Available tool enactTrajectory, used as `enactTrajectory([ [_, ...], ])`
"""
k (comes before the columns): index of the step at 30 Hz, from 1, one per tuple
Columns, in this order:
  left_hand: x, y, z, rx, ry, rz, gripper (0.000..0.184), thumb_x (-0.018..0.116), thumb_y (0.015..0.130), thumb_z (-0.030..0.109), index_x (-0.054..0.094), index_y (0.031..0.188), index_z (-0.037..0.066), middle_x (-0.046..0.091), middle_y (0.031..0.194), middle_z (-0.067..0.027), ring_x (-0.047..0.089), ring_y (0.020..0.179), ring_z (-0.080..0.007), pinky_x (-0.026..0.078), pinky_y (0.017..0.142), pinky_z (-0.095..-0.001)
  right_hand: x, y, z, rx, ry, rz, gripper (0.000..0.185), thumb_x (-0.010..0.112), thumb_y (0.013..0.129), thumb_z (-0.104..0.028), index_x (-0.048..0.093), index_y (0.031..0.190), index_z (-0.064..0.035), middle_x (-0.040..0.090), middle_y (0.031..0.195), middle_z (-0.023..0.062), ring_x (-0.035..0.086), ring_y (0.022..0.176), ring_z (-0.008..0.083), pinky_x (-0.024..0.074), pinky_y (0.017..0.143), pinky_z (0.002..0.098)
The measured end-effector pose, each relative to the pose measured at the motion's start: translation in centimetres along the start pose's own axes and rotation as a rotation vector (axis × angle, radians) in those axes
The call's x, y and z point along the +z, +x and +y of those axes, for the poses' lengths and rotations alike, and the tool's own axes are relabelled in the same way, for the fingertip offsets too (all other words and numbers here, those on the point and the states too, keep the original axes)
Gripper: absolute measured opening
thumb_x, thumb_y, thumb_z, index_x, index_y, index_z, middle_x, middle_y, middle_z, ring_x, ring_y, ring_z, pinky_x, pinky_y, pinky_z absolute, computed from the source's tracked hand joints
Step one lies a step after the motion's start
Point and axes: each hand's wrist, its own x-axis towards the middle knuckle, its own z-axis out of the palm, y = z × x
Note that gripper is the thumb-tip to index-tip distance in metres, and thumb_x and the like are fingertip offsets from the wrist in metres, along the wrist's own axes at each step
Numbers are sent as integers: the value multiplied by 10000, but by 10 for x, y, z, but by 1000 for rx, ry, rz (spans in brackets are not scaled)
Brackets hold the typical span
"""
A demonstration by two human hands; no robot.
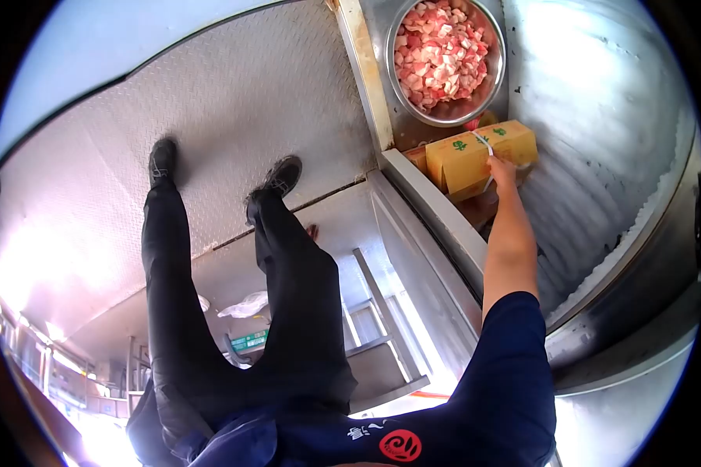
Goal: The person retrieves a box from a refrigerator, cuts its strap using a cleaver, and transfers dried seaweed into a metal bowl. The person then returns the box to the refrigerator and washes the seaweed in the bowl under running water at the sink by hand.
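Right hand [503, 170] gripping strap [482, 142] round box [453, 165] (handiest hold, I judge); bowl [494, 82] beside. Left hand unseen, state unclear.

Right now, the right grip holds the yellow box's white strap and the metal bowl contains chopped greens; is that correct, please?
No: the head view shows meat in the metal bowl; the right grip holds the white strap on the yellow box.

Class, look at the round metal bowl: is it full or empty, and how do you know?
Nearly full: pink and white meat pieces cover most of the metal bowl, leaving its rim and some inner wall visible.
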Motion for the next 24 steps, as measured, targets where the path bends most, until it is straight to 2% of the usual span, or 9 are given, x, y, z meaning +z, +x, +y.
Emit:
enactTrajectory([
  [3, 14, -1, -5, 109, 38, -65, 669, 614, 752, 94, 468, 1345, -179, 473, 1422, -270, 318, 1378, -377, 201, 1185, -459, 2, 0, 1, -148, -5, 92, 385, 637, 767, -286, 746, 1033, -30, 730, 1047, 224, 673, 955, 415, 506, 848, 457],
  [6, 21, 12, -11, 236, 60, -141, 739, 679, 676, 114, 498, 1373, -51, 434, 1486, -199, 282, 1413, -376, 138, 1229, -504, -19, -14, -30, -133, -63, 258, 322, 646, 744, -268, 744, 951, -41, 727, 934, 212, 677, 896, 393, 507, 812, 456],
  [7, 21, 16, -12, 298, 70, -170, 783, 711, 637, 124, 513, 1386, 13, 415, 1518, -164, 265, 1431, -376, 107, 1252, -527, -24, -23, -48, -195, 0, 294, 201, 650, 732, -206, 666, 828, -31, 659, 788, 156, 606, 757, 302, 478, 720, 421],
  [9, 13, 23, -15, 289, 147, -128, 735, 714, 681, 177, 537, 1373, 8, 454, 1478, -170, 319, 1392, -363, 156, 1227, -509, -33, -58, -76, -250, 69, 336, 142, 653, 721, -144, 588, 706, -20, 590, 642, 101, 534, 619, 211, 448, 628, 386],
  [11, -3, 31, -25, 281, 270, -71, 693, 718, 724, 230, 561, 1360, 2, 494, 1437, -176, 374, 1353, -351, 205, 1202, -491, -40, -102, -109, -403, 7, 329, 134, 642, 715, -167, 623, 733, -36, 670, 739, 175, 645, 750, 389, 502, 734, 467],
  [15, -39, 50, -46, 297, 547, 10, 636, 724, 811, 336, 609, 1334, -8, 572, 1356, -187, 483, 1275, -326, 302, 1152, -456, -56, -217, -177, -586, -6, 311, 100, 646, 712, -95, 560, 686, -51, 612, 679, 157, 602, 712, 379, 489, 709, 479],
  [17, -46, 56, -50, 335, 652, 26, 623, 727, 855, 389, 633, 1320, -14, 611, 1316, -193, 537, 1236, -314, 351, 1128, -438, -60, -271, -205, -994, -40, 490, 127, 650, 708, -52, 531, 670, -74, 539, 645, 151, 566, 711, 369, 476, 686, 479],
  [18, -42, 53, -49, 355, 665, 11, 621, 729, 876, 416, 645, 1314, -16, 631, 1296, -196, 564, 1216, -307, 375, 1115, -429, -65, -300, -218, -1007, 16, 400, 147, 649, 697, -24, 508, 678, -62, 520, 659, 141, 556, 719, 364, 456, 660, 476],
  [24, 24, 8, 24, 412, 294, -279, 511, 811, 820, 51, 564, 1268, 30, 599, 1069, -43, 573, 972, -144, 487, 886, -298, -98, -481, -259, -933, 299, 6, 168, 628, 672, 37, 475, 701, -27, 468, 678, 139, 498, 668, 314, 402, 582, 410],
])
